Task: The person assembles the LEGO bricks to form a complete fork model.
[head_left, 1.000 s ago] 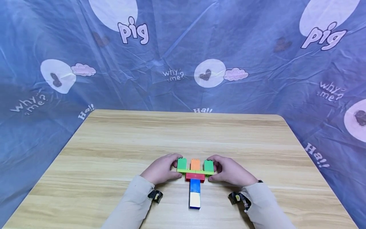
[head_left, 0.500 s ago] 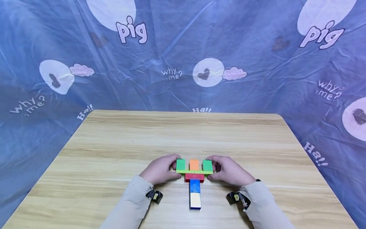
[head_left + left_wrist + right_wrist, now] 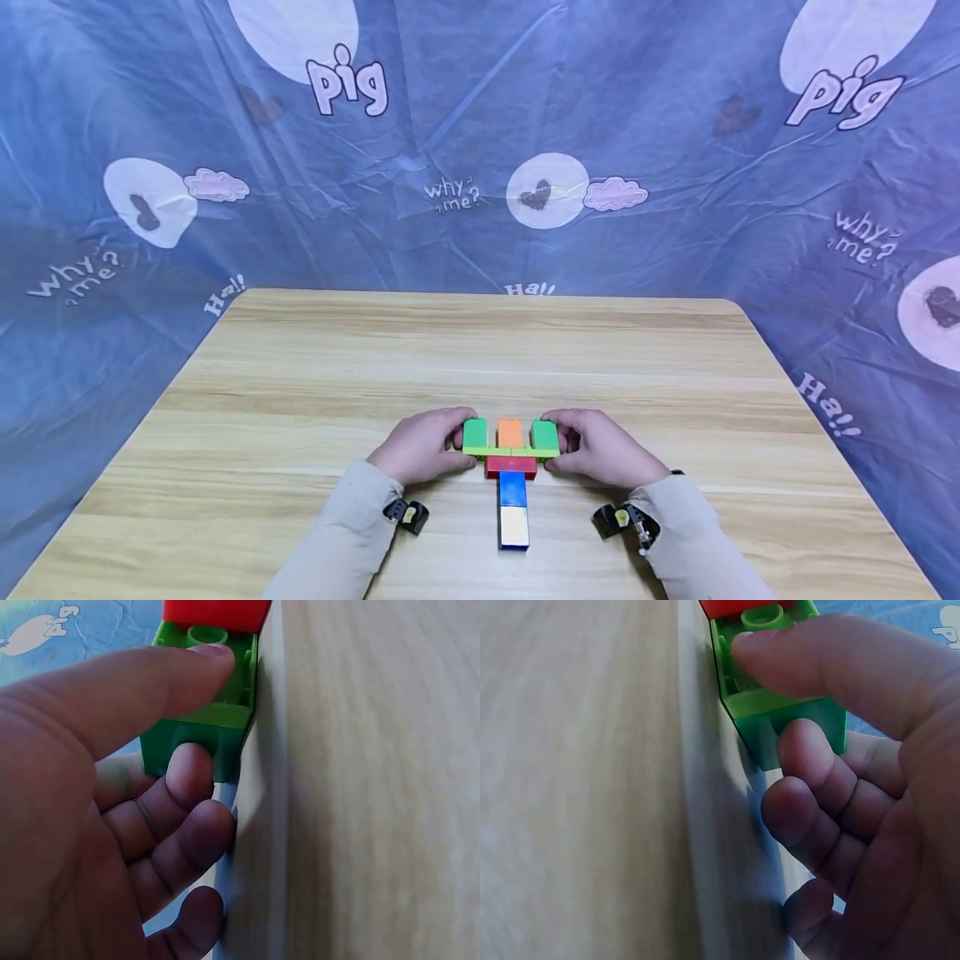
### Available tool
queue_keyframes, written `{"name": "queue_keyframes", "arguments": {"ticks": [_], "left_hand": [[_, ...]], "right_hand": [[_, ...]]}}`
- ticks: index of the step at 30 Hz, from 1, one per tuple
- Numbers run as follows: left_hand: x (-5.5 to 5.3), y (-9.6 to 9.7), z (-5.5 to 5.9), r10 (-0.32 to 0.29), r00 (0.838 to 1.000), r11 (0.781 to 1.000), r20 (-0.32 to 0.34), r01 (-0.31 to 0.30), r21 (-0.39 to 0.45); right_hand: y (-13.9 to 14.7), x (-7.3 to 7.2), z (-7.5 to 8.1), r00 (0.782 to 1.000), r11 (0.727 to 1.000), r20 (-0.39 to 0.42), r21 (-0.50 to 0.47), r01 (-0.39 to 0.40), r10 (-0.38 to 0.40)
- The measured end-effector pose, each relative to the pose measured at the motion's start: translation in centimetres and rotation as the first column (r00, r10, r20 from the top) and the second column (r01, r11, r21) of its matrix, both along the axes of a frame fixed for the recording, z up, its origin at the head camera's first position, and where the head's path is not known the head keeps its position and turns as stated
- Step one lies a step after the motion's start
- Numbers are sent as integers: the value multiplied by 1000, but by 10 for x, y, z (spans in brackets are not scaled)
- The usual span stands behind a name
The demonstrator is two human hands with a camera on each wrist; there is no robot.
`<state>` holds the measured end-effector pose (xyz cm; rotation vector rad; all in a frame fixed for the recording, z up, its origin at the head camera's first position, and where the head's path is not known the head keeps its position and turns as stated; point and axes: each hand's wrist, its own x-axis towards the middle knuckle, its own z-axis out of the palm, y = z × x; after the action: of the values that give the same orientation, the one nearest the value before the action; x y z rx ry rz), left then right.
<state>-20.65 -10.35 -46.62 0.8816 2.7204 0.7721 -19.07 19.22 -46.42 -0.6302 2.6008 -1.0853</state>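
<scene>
A model of toy building bricks lies on the table in the head view. A green brick (image 3: 475,433), an orange brick (image 3: 510,433) and another green brick (image 3: 543,434) stand in a row along a lime plate (image 3: 495,452). Below the plate come a red brick (image 3: 512,468), a blue brick (image 3: 513,489) and a white-topped block (image 3: 514,527). My left hand (image 3: 423,446) grips the left end, thumb on the lime piece's hollow underside and fingers against the green brick. On the right end, my right hand (image 3: 607,450) holds on the same way.
The wooden table (image 3: 480,350) carries the model near its front edge. Behind it and at both sides hangs a blue printed cloth (image 3: 420,242). Dark wrist-worn devices sit at both cuffs, such as the black mount (image 3: 407,515) on the left.
</scene>
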Motion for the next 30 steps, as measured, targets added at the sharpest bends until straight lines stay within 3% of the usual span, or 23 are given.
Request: {"name": "queue_keyframes", "arguments": {"ticks": [8,20,30], "left_hand": [[0,1,1,9,1000,1000,7,-9,-7],[-3,0,-4,53,991,994,126,-65,91],[-5,0,-7,49,985,990,163,-69,123]], "right_hand": [[-1,0,0,1000,1000,8,8,10,-10],[-2,-3,-3,998,999,43,18,50,-51],[-1,-3,-4,999,999,47,38,16,-18]]}}
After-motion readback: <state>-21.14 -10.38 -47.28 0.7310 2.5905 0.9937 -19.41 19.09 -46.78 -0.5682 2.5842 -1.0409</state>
